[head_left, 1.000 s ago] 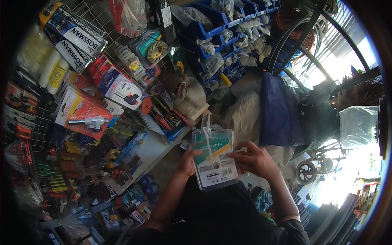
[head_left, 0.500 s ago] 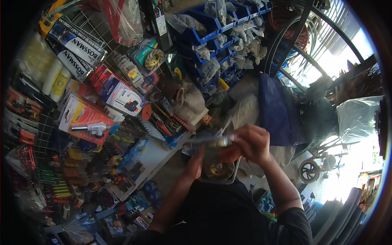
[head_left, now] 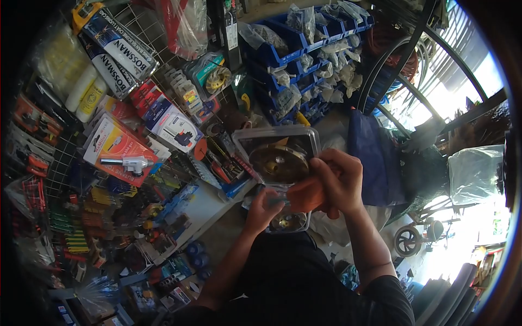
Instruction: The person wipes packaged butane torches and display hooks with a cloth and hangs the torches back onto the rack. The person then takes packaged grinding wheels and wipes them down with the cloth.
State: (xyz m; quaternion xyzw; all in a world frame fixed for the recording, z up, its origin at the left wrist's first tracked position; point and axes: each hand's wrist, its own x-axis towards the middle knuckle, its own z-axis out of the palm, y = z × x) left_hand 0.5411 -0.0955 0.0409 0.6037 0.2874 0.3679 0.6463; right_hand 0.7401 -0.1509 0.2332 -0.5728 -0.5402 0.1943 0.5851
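The right hand (head_left: 340, 182), just right of centre, pinches the right edge of a clear plastic case (head_left: 277, 157) between thumb and bent fingers. The case is tilted near the middle of the view, a round disc (head_left: 279, 163) inside it. Something orange (head_left: 305, 195) lies against the same hand's fingers. Toward six o'clock from the case, a lower clear pack (head_left: 288, 221) shows a gold-coloured disc; whether the two are joined I cannot tell. The left hand (head_left: 265, 209) is half closed at the lower pack's upper left, thumb raised; its exact grip cannot be told. Blue bins (head_left: 304, 60) stand at one o'clock, a torch pack (head_left: 122, 155) hangs at nine, and a wheel (head_left: 408, 240) is at four.
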